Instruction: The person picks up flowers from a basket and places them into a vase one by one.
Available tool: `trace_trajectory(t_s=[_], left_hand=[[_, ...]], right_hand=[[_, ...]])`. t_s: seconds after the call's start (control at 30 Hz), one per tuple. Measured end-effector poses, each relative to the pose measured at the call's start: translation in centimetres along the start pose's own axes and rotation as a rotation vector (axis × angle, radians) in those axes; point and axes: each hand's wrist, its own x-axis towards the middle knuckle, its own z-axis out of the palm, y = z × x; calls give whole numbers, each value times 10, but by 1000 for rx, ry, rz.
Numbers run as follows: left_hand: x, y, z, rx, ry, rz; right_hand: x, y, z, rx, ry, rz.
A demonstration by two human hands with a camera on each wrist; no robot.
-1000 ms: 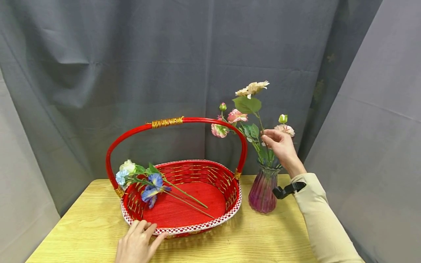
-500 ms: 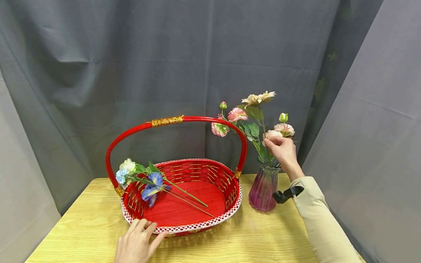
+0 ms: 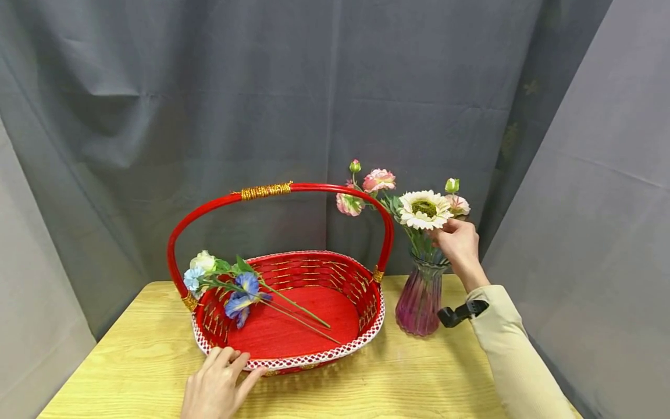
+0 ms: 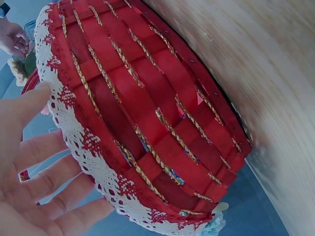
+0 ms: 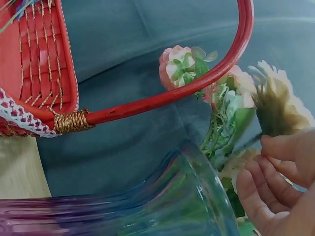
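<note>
At the right of the bench (image 3: 131,355), the right hand (image 3: 459,243) pinches the cream daisy (image 3: 424,209) just below its head, stem in the purple glass vase (image 3: 420,302). Advisable: guide it down between the pink blooms (image 3: 378,180) without tipping the vase. Left hand (image 3: 220,387), fingers spread, rests against the red basket (image 3: 293,364) rim. Blue flowers (image 3: 238,294) lie inside; the basket's handle (image 3: 267,191) crowds the vase.

Light wooden desk (image 3: 429,384) with visible grain, grey creased curtain (image 3: 262,99) hanging close behind its far edge, paler grey fabric panels (image 3: 602,203) angled in at both side edges, soft even light
</note>
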Motion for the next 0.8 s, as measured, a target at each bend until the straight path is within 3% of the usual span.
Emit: trace_trajectory(t_s=[0.5,0.67,0.8], left_hand=[[-5,1,0,16,-18,-7],[-5,0,1,-11,9,8],[-2,-3,-1,-30,-6,4]], right_hand=[[-14,12,-12,222,-150,-31],[-24,14,-7,265,-207,-74],[-35,11,5,278,-244,-117]])
